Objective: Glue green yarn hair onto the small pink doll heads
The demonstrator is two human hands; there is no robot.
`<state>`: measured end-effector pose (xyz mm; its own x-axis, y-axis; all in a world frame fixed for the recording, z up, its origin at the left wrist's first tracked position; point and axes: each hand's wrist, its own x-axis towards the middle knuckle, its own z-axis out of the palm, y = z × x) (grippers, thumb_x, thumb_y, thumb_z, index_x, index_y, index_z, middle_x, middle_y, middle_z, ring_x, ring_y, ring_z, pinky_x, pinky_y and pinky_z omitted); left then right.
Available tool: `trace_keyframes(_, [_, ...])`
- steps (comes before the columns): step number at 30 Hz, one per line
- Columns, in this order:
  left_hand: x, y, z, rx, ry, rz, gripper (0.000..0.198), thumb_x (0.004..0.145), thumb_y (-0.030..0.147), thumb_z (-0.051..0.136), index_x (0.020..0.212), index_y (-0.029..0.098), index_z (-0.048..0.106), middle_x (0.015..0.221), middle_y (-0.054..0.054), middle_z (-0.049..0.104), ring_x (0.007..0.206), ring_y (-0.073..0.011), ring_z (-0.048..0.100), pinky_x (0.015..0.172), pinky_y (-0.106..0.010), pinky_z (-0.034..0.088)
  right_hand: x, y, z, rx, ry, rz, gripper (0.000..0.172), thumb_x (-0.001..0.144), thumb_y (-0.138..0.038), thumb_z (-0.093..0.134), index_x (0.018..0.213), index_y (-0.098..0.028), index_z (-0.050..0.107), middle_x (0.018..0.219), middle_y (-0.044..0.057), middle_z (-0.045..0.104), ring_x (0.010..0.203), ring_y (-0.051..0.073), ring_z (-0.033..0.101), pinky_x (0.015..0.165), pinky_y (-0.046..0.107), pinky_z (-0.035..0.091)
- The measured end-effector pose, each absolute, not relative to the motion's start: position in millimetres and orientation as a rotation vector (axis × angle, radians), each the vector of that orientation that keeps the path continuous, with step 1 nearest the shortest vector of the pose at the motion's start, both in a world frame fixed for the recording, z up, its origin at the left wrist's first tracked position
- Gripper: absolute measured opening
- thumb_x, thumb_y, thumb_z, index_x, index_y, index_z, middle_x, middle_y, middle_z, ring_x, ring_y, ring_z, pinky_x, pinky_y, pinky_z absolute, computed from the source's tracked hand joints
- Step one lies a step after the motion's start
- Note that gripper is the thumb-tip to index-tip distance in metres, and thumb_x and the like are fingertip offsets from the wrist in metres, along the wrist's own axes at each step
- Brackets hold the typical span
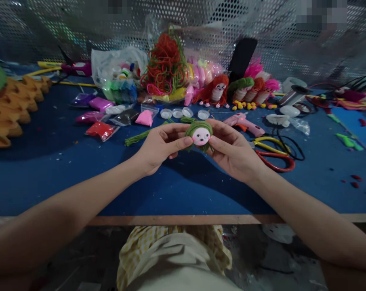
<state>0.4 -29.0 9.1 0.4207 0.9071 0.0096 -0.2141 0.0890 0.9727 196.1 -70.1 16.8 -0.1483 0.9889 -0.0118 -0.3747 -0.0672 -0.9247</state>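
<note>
Between my two hands is a small doll head [201, 136] with a pale pink face, dark eyes and green yarn hair. My left hand [163, 146] pinches its left side, thumb at the edge of the face. On the other side my right hand [231, 148] grips it the same way, thumb by the cheek. The head is held above the blue table [183, 190]. A bundle of green yarn [137, 138] lies behind my left hand. Beyond my right hand rests a pink glue gun [246, 123], and red-and-yellow-handled scissors [276, 161] lie beside my right wrist.
Finished-looking yarn-haired dolls [217, 92] stand at the back. Left of them sits a tangled yarn heap [165, 60]. Small bags of coloured clay [101, 130] lie at left, near an orange egg tray [13, 105]. Several white caps [177, 113] and a wire spool [296, 96] are further back.
</note>
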Motion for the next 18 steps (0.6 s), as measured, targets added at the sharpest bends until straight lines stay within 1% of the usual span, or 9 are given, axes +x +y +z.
trace_keyframes(2, [-1, -26, 8, 1.19, 0.752, 0.947, 0.047, 0.063, 0.034, 0.093, 0.105, 0.022, 0.077, 0.097, -0.006, 0.078, 0.063, -0.0069, 0.057, 0.042, -0.015, 0.031, 197, -67, 14, -0.863, -0.998, 1.502, 0.035, 0.073, -0.028, 0.087, 0.105, -0.034, 0.075, 0.116, -0.004, 0.074, 0.103, 0.014, 0.069, 0.085, 0.028, 0.059])
trace_keyframes(6, [-4, -21, 6, 1.21, 0.78, 0.905, 0.048, 0.064, 0.035, 0.092, 0.108, 0.023, 0.077, 0.102, -0.006, 0.077, 0.07, -0.0089, 0.059, 0.043, -0.015, 0.032, 198, -61, 8, -0.843, -0.987, 1.508, 0.036, 0.071, -0.026, 0.088, 0.104, -0.034, 0.075, 0.113, -0.004, 0.075, 0.099, 0.012, 0.069, 0.084, 0.026, 0.059])
trace_keyframes(10, [-6, -19, 6, 1.236, 0.795, 0.879, 0.043, 0.065, 0.034, 0.091, 0.105, 0.023, 0.078, 0.099, -0.005, 0.075, 0.068, -0.0078, 0.056, 0.044, -0.015, 0.033, 197, -58, 6, -0.827, -0.958, 1.535, 0.035, 0.068, -0.024, 0.09, 0.099, -0.032, 0.077, 0.105, -0.005, 0.077, 0.093, 0.009, 0.07, 0.078, 0.02, 0.057])
trace_keyframes(16, [-5, -20, 13, 1.185, 0.776, 0.887, 0.048, 0.057, 0.032, 0.094, 0.101, 0.021, 0.078, 0.096, -0.005, 0.074, 0.067, -0.0082, 0.056, 0.044, -0.016, 0.031, 195, -58, 8, -0.799, -0.931, 1.548, 0.035, 0.066, -0.024, 0.09, 0.098, -0.031, 0.078, 0.104, -0.004, 0.078, 0.089, 0.01, 0.07, 0.075, 0.021, 0.058])
trace_keyframes(18, [-4, -21, 15, 1.149, 0.764, 0.895, 0.05, 0.054, 0.035, 0.096, 0.097, 0.019, 0.078, 0.087, -0.003, 0.072, 0.06, -0.0064, 0.051, 0.042, -0.016, 0.03, 194, -59, 9, -0.791, -0.922, 1.555, 0.035, 0.066, -0.024, 0.09, 0.098, -0.031, 0.078, 0.103, -0.003, 0.078, 0.088, 0.01, 0.07, 0.075, 0.021, 0.058])
